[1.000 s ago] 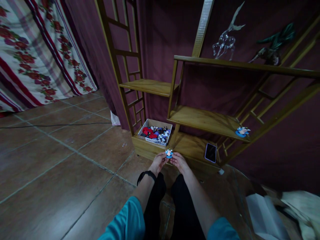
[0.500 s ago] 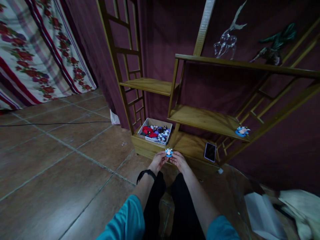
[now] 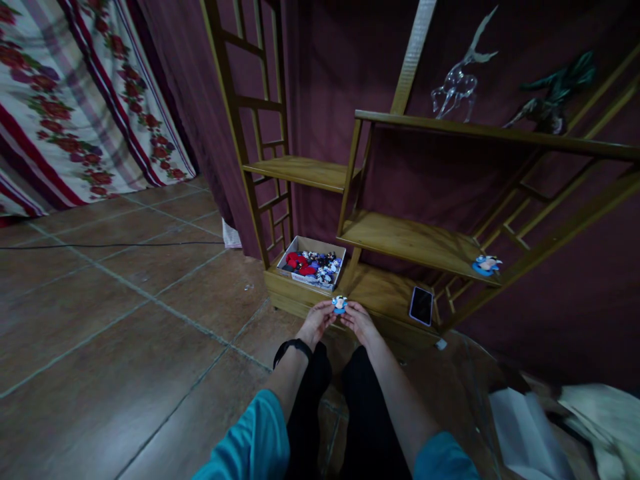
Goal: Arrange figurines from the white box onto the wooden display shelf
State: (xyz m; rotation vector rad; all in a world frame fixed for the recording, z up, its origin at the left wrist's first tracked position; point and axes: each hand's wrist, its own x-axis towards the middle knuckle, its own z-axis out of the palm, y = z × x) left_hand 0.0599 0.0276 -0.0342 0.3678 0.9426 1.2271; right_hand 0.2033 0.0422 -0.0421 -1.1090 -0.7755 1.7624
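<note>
Filling most of the view, a wooden shelf unit (image 3: 367, 228) is standing before a dark curtain (image 3: 320, 80), w/ a clear deer ornament (image 3: 455, 93) and a dark green statuette (image 3: 550, 100) sitting on its upper R shelf (image 3: 450, 127). Down on the L part of the bottom ledge (image 3: 385, 290), an open box (image 3: 311, 245) is holding a jumble of small pcs, mostly red, white, black & purple; they're lying too mixed to count, so plenty is apparently remaining in there. L hand (image 3: 315, 321) and R hand (image 3: 361, 321) are reaching fwd, nearly meeting in front of the ledge. A phone (image 3: 421, 306) is lying flat on the ledge's R part. Re progress: one blue-based figurine (image 3: 486, 265) is already sitting on the mid shelf (image 3: 415, 243), near its R front corner, so that one's looking done. A similar piece, the held figurine (image 3: 339, 305), is resting on no shelf; fingers (image 3: 329, 309) of both hands are gripping it from either side, up in the air near the box. Approx. tally: 1 sitting out, 1 in hand; its finer detail is showing too small to tell.
</note>
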